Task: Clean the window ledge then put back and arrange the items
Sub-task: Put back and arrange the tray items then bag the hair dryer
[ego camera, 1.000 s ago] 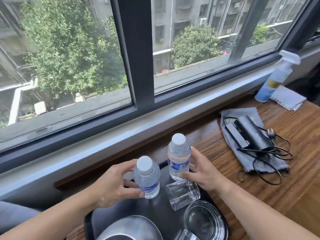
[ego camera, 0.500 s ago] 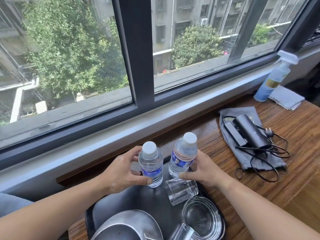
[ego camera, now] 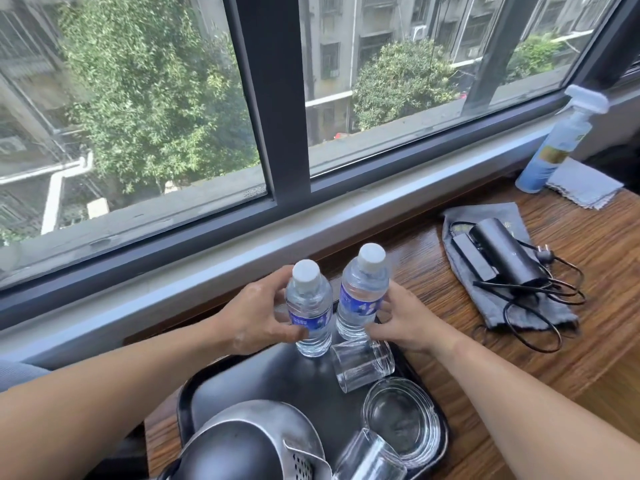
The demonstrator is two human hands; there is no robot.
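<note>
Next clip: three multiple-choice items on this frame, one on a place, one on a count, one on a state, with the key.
1. Where does the spray bottle stand?
A. on the black tray
B. at the far right of the wooden ledge, beside a folded cloth
C. on the grey pouch

2. How many white-capped water bottles are there?
A. one
B. three
C. two

3. What is the left hand doing?
A. gripping a water bottle
B. lying flat on the wood
C. holding a glass

Key: 1 B, it stands by the cloth; 2 C, two white caps show side by side; 3 A, its fingers curl round a bottle.
</note>
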